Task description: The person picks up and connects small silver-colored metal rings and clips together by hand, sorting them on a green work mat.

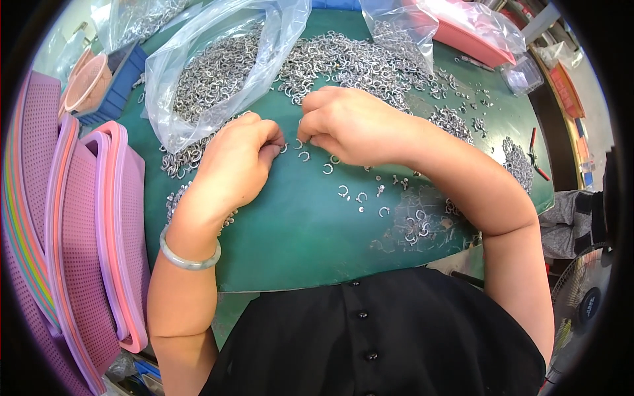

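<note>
Both hands pinch small metal rings: left hand point(241, 155), right hand point(343, 122), fingertips closed, joining them over the tabletop point(297, 244); next needs fine alignment.

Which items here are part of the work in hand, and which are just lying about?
In use: left hand and right hand pinching small metal rings on the green mat; ring pile; open plastic bag.
Idle: purple baskets, red-handled pliers, fan.

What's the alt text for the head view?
Two bare hands, left hand and right hand, pinch small open metal rings together over a green mat. A big ring heap and an open clear plastic bag of rings lie beyond; stacked pink baskets sit left.
</note>
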